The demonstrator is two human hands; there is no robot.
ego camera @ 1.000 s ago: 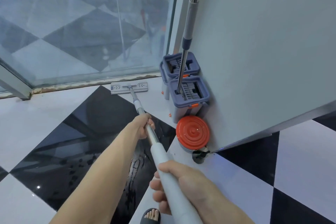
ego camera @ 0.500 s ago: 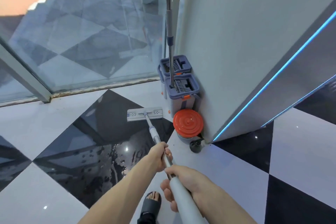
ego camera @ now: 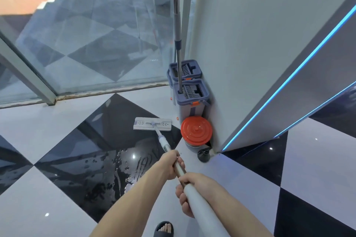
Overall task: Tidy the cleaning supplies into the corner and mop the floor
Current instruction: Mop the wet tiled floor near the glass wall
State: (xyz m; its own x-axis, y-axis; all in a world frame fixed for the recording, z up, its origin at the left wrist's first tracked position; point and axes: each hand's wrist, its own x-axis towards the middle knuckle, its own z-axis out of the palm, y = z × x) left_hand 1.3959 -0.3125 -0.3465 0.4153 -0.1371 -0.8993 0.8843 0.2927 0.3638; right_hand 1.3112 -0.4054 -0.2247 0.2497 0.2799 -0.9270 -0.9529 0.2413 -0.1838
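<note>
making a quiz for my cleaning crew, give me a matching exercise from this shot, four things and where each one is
Things:
1. flat mop head
2. orange lid
3. left hand
4. spare mop pole

Places:
A. gripping the metal part of the handle
B. standing in the nearer bucket
C. flat on the black tile
D. on the container beside the wall

Pairs: 1-C, 2-D, 3-A, 4-B

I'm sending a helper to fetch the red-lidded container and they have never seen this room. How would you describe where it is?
Go to the corner where the glass wall meets the grey wall. Two blue-rimmed mop buckets stand in a row along the grey wall; the container sits on the floor just in front of the nearer one. It alone has a round orange-red lid.
</note>
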